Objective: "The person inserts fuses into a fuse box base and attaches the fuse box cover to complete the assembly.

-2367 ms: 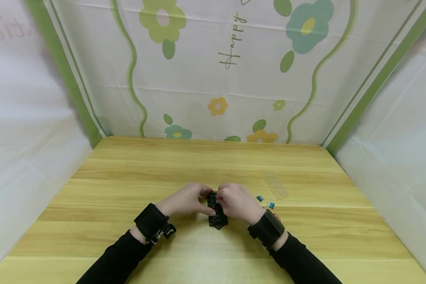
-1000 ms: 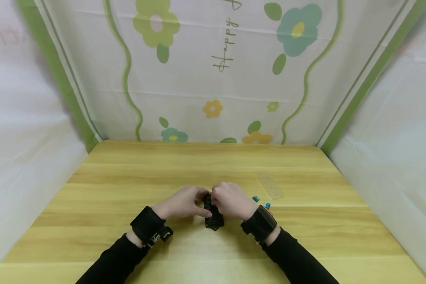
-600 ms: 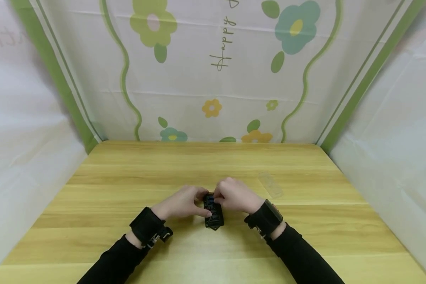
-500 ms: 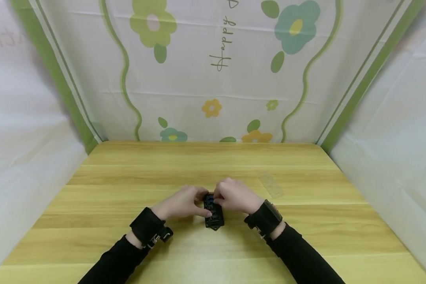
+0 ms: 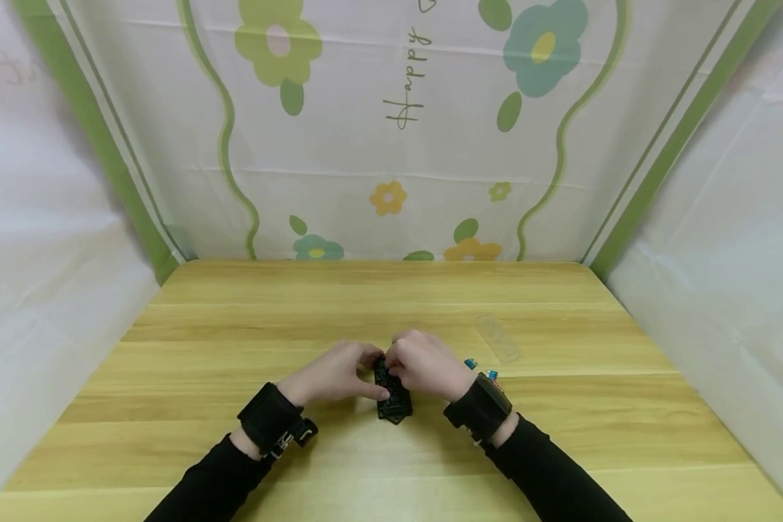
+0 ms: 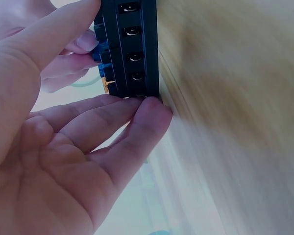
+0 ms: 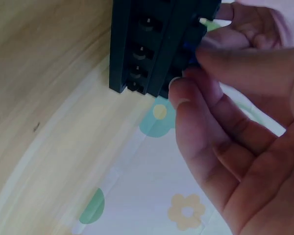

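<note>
A black fuse box (image 5: 396, 406) stands on the wooden table. My left hand (image 5: 339, 371) grips it, the thumb along its side and the other fingers against its far end. At the far part of the box is my right hand (image 5: 427, 362), which pinches a small blue blade fuse (image 7: 190, 50) between thumb and fingers, right at the slots. Blue also shows at the fuse box's top face (image 6: 105, 61) in the left wrist view, with an orange piece (image 6: 106, 84) beside it. Metal terminals line the side of the box. The fuse's lower part is hidden.
Two loose blue fuses (image 5: 471, 363) lie just right of my right hand, one partly behind the wrist strap (image 5: 479, 407). Farther right and back lies a clear plastic cover (image 5: 499, 339). A floral cloth (image 5: 365, 145) hangs at the table's back edge.
My right hand swung up and right over the loose fuses, then turned back left and down, uncovering them again. My left hand and the fuse box stay in place.
</note>
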Available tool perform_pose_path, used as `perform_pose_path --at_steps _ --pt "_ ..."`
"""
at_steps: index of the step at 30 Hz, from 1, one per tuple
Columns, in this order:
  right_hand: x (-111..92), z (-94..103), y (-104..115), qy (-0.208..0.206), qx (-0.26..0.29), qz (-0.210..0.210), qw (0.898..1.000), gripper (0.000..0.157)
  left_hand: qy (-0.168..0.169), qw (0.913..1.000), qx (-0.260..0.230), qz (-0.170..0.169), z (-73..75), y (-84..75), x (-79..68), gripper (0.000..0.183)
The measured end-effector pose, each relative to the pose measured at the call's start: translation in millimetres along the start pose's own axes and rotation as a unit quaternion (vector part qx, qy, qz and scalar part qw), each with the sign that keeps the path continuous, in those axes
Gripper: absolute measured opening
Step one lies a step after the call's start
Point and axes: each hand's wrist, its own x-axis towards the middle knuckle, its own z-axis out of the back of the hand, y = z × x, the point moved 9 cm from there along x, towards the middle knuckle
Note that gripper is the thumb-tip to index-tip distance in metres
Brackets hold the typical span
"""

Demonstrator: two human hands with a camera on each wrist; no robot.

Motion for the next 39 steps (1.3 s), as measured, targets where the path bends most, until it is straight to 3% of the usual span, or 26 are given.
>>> perform_pose_path --at_steps 11,30,39 --pt "-0.8 -1.5 2.7 -0.010 -0.006 -0.002 1.000 0.019 -0.003 1.0000 -0.001 0.007 -1.0 -0.4 -1.7 0.056" --pt "4.2 -0.3 11.1 -0.006 0.010 0.020 1.000 0.035 -0.007 1.0000 -0.001 0.001 -1.4 -0.1 -3.9 0.050" --pt "2.8 -3.9 3.4 0.018 0.022 0.006 1.000 0.025 -0.005 1.0000 -0.001 -0.005 -1.7 -0.5 -3.5 0.051"
